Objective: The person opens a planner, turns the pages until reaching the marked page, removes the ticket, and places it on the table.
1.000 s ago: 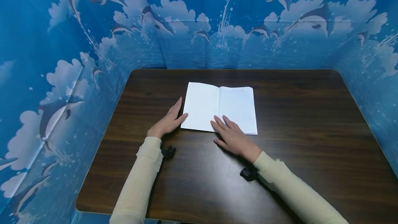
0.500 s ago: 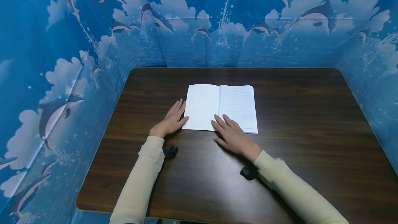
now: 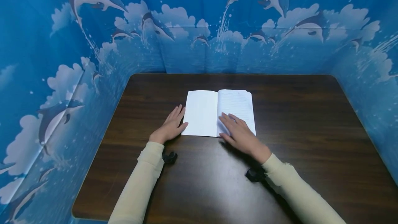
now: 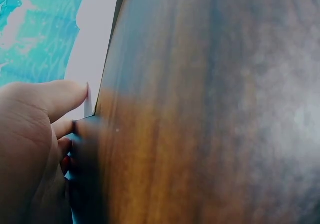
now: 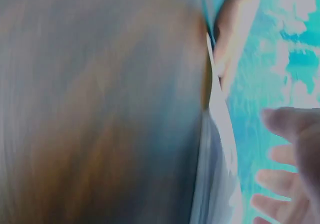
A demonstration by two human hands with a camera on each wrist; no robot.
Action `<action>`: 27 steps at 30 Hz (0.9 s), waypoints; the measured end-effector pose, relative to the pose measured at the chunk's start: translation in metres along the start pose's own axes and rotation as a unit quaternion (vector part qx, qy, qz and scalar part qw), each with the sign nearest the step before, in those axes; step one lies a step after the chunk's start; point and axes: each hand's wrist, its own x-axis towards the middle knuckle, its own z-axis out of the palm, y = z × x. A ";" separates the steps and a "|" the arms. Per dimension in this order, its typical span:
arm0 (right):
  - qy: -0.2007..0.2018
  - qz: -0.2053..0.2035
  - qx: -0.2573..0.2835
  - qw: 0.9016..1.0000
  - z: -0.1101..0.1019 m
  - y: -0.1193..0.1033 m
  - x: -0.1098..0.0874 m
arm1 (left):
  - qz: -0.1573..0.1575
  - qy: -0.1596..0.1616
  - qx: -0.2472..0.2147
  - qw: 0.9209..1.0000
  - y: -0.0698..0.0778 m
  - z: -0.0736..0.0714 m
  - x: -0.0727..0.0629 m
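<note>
An open notebook (image 3: 200,113) lies on the dark wooden table, its left page blank white and its right page ruled. My left hand (image 3: 169,125) lies flat along the notebook's left edge, fingers straight, with the thumb over the lower left corner. In the left wrist view that thumb (image 4: 67,97) is right at the white page edge. My right hand (image 3: 240,134) is spread over the lower part of the right page, hiding some of its lines. The right wrist view has its loosely extended fingers (image 5: 275,181) above the notebook's pages (image 5: 222,134).
The dark brown table (image 3: 311,130) extends well past the notebook on both sides. A blue curtain (image 3: 186,51) printed with dolphins and clouds hangs behind it and along the sides. Black wrist cameras (image 3: 169,157) are strapped below both sleeves.
My right hand has slid rightward from near the fold onto the ruled page. The left hand's fingers have come in against the notebook's edge. The head view has tilted slightly.
</note>
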 end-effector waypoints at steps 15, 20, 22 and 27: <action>-0.009 0.216 0.066 0.974 -0.028 0.075 0.003 | 0.006 0.002 0.014 1.000 -0.001 -0.001 0.000; -0.025 0.230 0.069 0.970 -0.022 0.079 0.008 | 0.007 -0.001 0.015 1.000 -0.001 0.000 0.000; -0.026 0.235 0.065 0.969 -0.020 0.079 0.010 | 0.008 0.000 0.014 1.000 -0.002 0.000 0.000; -0.031 0.243 0.055 0.968 -0.018 0.079 0.014 | 0.008 0.004 0.012 1.000 -0.002 0.001 -0.001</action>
